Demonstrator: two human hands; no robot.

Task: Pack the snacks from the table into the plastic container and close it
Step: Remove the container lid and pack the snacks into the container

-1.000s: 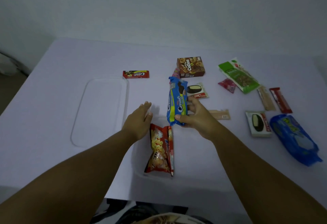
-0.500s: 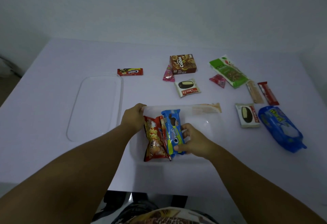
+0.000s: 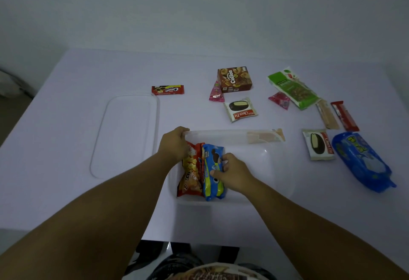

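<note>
A clear plastic container stands open near the table's front edge. Inside it, at the left, lie a red-orange snack bag and a blue Oreo pack side by side. My right hand grips the Oreo pack inside the container. My left hand holds the container's far-left corner rim. The clear lid lies flat on the table to the left. Loose snacks lie beyond and to the right: a brown Collon box, two Choco Pie packs, a green pack, a large blue bag.
A red Cream-O bar lies beyond the lid. Pink sachets, tan wafer sticks and a red bar lie among the snacks. The table's front edge runs just below the container.
My right hand carried the Oreo pack from above the table down into the container beside the red bag. My left hand moved onto the container's corner rim.
</note>
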